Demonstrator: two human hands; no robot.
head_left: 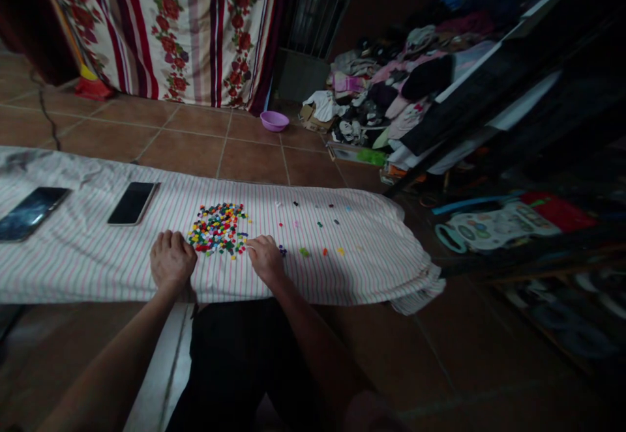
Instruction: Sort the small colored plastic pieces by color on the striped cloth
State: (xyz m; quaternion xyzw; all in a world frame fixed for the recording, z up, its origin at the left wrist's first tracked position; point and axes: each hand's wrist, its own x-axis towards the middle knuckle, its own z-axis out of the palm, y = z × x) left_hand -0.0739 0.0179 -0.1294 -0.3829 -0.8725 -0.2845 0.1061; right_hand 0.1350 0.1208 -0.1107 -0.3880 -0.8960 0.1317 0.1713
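A mixed pile of small coloured beads or pieces (218, 227), too small to name surely, lies on the striped cloth (122, 262). Just left of the pile my left hand (172, 261) rests on the cloth with its fingers curled in; I see nothing in it. My right hand (267, 261) is at the pile's lower right edge, thumb and fingers pinched together, and whatever they hold is too small to make out. To its right lie small sorted groups: dark purple pieces (283, 251), green pieces (304, 252), orange pieces (325, 251) and yellow pieces (341, 251). Single pieces form two rows behind these.
Two phones, a nearer-to-pile phone (132, 203) and a larger dark one (33, 213), lie on the left. Beyond the cloth, a purple basin (274, 120) stands on the tiled floor. A heap of clothes (386, 86) and a red-and-white toy board (503, 223) are at right.
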